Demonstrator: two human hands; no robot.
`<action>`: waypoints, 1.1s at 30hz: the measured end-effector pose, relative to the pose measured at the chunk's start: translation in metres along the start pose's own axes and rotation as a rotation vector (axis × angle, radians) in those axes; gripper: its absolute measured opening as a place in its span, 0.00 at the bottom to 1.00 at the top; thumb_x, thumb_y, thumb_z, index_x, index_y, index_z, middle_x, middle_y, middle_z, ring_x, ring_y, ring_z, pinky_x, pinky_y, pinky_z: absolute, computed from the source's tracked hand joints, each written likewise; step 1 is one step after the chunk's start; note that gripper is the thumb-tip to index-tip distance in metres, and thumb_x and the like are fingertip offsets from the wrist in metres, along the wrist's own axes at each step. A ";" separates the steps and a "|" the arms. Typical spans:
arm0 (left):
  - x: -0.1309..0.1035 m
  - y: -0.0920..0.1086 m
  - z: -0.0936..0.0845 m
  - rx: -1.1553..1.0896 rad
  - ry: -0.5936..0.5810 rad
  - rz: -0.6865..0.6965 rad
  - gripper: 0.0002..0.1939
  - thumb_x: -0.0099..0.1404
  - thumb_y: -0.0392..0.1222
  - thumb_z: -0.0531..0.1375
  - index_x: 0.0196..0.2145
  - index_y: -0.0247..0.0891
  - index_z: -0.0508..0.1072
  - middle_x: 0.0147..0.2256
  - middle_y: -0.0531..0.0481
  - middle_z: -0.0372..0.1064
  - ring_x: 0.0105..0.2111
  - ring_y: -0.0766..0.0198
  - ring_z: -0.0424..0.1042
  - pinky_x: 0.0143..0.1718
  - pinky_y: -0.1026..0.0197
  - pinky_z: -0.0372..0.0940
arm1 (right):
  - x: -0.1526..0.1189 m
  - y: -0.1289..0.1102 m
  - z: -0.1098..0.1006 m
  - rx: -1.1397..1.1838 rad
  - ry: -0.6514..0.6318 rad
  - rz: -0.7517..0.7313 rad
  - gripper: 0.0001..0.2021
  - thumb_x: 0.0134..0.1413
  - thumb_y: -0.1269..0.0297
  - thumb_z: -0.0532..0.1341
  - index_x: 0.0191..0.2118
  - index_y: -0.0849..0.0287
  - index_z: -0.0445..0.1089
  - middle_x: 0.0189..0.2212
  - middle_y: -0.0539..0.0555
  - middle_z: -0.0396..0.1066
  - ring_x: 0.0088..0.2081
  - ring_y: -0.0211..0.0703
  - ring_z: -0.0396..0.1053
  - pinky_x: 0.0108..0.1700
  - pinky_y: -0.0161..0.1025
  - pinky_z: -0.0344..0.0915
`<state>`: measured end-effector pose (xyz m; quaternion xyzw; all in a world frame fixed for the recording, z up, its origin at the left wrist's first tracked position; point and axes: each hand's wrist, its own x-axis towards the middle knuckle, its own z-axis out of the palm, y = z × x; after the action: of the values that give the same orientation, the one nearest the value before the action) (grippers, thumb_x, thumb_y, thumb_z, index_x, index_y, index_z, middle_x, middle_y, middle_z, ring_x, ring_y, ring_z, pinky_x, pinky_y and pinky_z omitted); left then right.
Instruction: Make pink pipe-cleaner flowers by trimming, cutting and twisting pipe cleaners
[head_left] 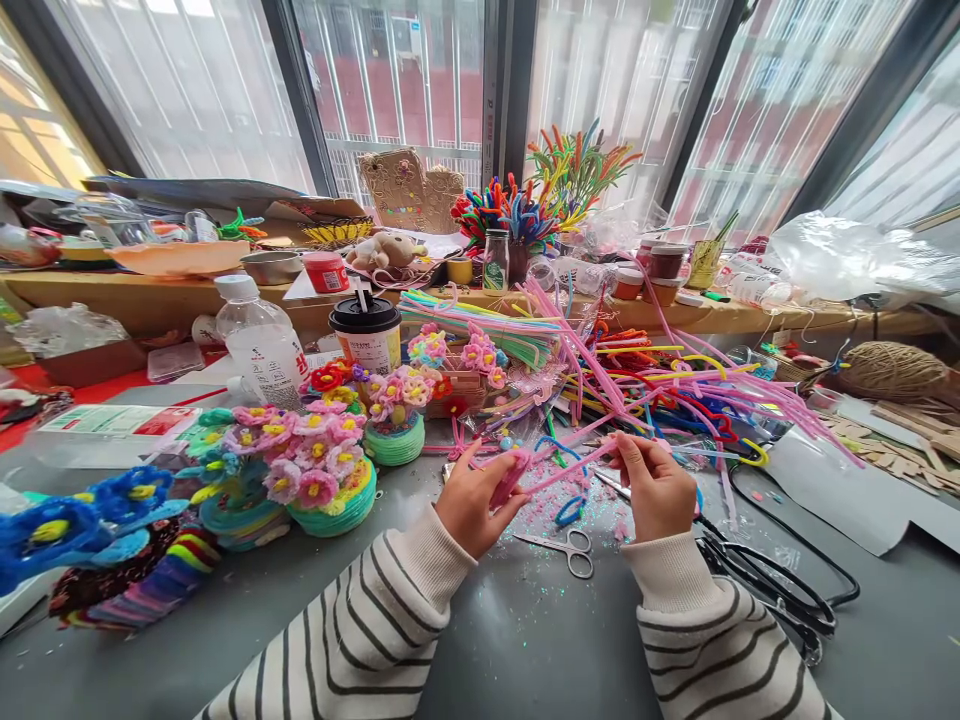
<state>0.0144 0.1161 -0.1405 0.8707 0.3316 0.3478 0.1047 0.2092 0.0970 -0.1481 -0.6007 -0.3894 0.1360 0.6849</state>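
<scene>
My left hand (480,498) is closed round a pink coiled piece, at the middle of the grey table. From it a pink pipe cleaner (559,478) stretches right to my right hand (656,488), whose thumb and fingers pinch its other end. Small silver scissors (576,552) lie on the table below and between the hands. Pink fluff bits and a bent blue pipe cleaner (571,510) are scattered just behind the scissors. A heap of loose pink pipe cleaners (705,395) spreads behind my right hand.
Pots of fuzzy flowers (319,460) stand at the left, with a water bottle (262,345) and a lidded cup (367,335) behind. A black cable (787,585) and glue gun parts lie right. Twine (892,372) sits far right. A cluttered ledge (420,300) runs below the windows.
</scene>
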 end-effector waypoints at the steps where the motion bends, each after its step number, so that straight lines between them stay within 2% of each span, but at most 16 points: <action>1: 0.000 0.000 0.000 0.002 0.010 -0.003 0.14 0.53 0.40 0.52 0.39 0.36 0.58 0.24 0.54 0.71 0.28 0.65 0.68 0.48 0.47 0.47 | 0.000 -0.001 -0.001 -0.054 0.004 -0.032 0.13 0.39 0.57 0.58 0.25 0.63 0.69 0.14 0.48 0.63 0.14 0.31 0.55 0.16 0.30 0.53; 3: 0.001 0.000 0.000 0.010 0.034 -0.010 0.15 0.53 0.41 0.52 0.40 0.35 0.57 0.23 0.54 0.71 0.28 0.65 0.68 0.47 0.48 0.47 | 0.000 -0.001 -0.001 -0.094 0.007 -0.059 0.14 0.40 0.55 0.57 0.25 0.63 0.69 0.14 0.49 0.64 0.14 0.32 0.55 0.16 0.30 0.53; 5: 0.001 -0.001 0.000 0.026 0.057 -0.008 0.16 0.54 0.41 0.52 0.40 0.35 0.57 0.24 0.54 0.71 0.28 0.64 0.69 0.47 0.48 0.48 | 0.001 0.001 -0.001 -0.027 -0.019 -0.016 0.15 0.41 0.55 0.56 0.25 0.63 0.69 0.15 0.49 0.64 0.15 0.32 0.56 0.15 0.30 0.52; 11: 0.000 -0.009 0.003 0.114 0.110 -0.015 0.15 0.54 0.40 0.51 0.40 0.35 0.58 0.27 0.49 0.71 0.29 0.63 0.69 0.47 0.49 0.51 | 0.003 0.002 0.002 0.336 -0.165 0.269 0.12 0.37 0.57 0.60 0.22 0.63 0.67 0.14 0.47 0.61 0.15 0.29 0.55 0.13 0.26 0.50; 17: 0.001 -0.010 0.000 0.094 0.135 -0.045 0.15 0.54 0.41 0.52 0.40 0.35 0.57 0.25 0.50 0.71 0.29 0.63 0.68 0.46 0.49 0.52 | 0.003 -0.008 0.001 0.559 -0.206 0.478 0.12 0.29 0.59 0.63 0.20 0.64 0.65 0.12 0.45 0.58 0.14 0.26 0.53 0.11 0.23 0.45; 21: 0.003 -0.006 -0.003 0.066 0.143 -0.059 0.14 0.53 0.40 0.53 0.38 0.35 0.57 0.25 0.50 0.70 0.29 0.63 0.68 0.44 0.51 0.54 | 0.004 -0.010 0.002 0.625 -0.210 0.545 0.13 0.27 0.60 0.64 0.21 0.64 0.64 0.11 0.44 0.57 0.13 0.25 0.51 0.11 0.22 0.43; 24: 0.003 -0.005 -0.003 0.062 0.138 -0.074 0.14 0.53 0.40 0.53 0.38 0.36 0.58 0.26 0.49 0.70 0.31 0.62 0.67 0.43 0.53 0.55 | 0.005 -0.004 0.002 0.582 -0.225 0.543 0.13 0.29 0.59 0.62 0.22 0.64 0.64 0.12 0.43 0.55 0.14 0.26 0.51 0.12 0.23 0.44; 26: 0.003 -0.005 -0.003 0.057 0.134 -0.079 0.15 0.53 0.40 0.53 0.40 0.36 0.57 0.26 0.49 0.70 0.32 0.61 0.67 0.43 0.53 0.55 | 0.004 0.000 0.002 0.453 -0.199 0.452 0.12 0.34 0.59 0.59 0.24 0.64 0.64 0.15 0.45 0.57 0.16 0.28 0.53 0.14 0.26 0.50; 27: 0.003 -0.006 -0.002 0.053 0.132 -0.086 0.15 0.53 0.39 0.52 0.40 0.36 0.57 0.26 0.49 0.70 0.32 0.61 0.67 0.43 0.53 0.55 | 0.003 0.002 0.002 0.347 -0.153 0.353 0.12 0.37 0.59 0.58 0.27 0.63 0.64 0.19 0.48 0.59 0.18 0.31 0.56 0.17 0.28 0.54; 29: 0.002 -0.007 -0.002 0.037 0.118 -0.117 0.16 0.54 0.39 0.52 0.41 0.36 0.56 0.27 0.50 0.70 0.31 0.62 0.67 0.42 0.54 0.55 | 0.000 0.002 0.001 0.068 -0.022 0.045 0.13 0.40 0.61 0.57 0.34 0.61 0.63 0.29 0.53 0.62 0.28 0.38 0.61 0.27 0.36 0.60; 30: 0.002 -0.007 -0.001 0.029 0.112 -0.136 0.16 0.54 0.38 0.52 0.41 0.36 0.56 0.27 0.50 0.70 0.31 0.62 0.68 0.42 0.54 0.55 | -0.003 0.000 0.001 -0.080 0.032 -0.143 0.14 0.41 0.62 0.57 0.37 0.60 0.62 0.34 0.55 0.62 0.33 0.42 0.61 0.33 0.41 0.59; 31: 0.002 -0.008 -0.001 0.022 0.103 -0.155 0.16 0.54 0.38 0.51 0.42 0.36 0.56 0.27 0.50 0.70 0.31 0.62 0.68 0.42 0.53 0.55 | -0.007 -0.004 0.001 -0.221 0.050 -0.333 0.14 0.42 0.64 0.57 0.39 0.60 0.62 0.37 0.56 0.61 0.38 0.45 0.60 0.39 0.45 0.56; 33: 0.002 -0.008 -0.002 0.009 0.089 -0.181 0.16 0.54 0.38 0.51 0.42 0.35 0.56 0.27 0.50 0.70 0.31 0.62 0.67 0.42 0.53 0.55 | -0.015 -0.012 0.003 -0.387 -0.040 -0.665 0.13 0.43 0.67 0.57 0.40 0.58 0.63 0.37 0.56 0.64 0.41 0.47 0.58 0.45 0.48 0.51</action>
<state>0.0103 0.1230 -0.1414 0.8213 0.4149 0.3738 0.1169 0.1934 0.0862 -0.1426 -0.5571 -0.5948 -0.1576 0.5577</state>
